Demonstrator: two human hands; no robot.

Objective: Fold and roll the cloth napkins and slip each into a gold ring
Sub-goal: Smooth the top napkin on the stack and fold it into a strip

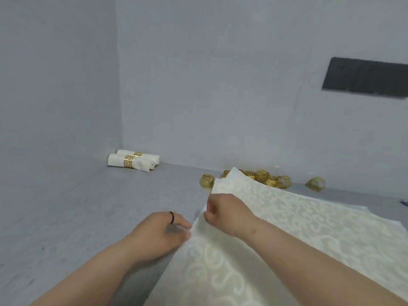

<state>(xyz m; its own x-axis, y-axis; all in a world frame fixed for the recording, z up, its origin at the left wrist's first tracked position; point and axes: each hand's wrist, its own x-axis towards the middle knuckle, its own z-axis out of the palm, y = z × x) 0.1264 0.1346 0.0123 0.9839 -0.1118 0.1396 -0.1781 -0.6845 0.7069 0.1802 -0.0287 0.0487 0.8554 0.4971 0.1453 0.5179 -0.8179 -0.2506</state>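
Both hands are on the left edge of the damask napkin, close together; the right hand pinches the edge with curled fingers; the left hand touches it just below, though I can't tell if it's actually gripping. The napkin lies spread on the grey desk, running right of the hands; soft, floppy and light, I'd guess, so hold corners and edges. Loose gold rings sit just beyond the hands; two finished rolls far off left.
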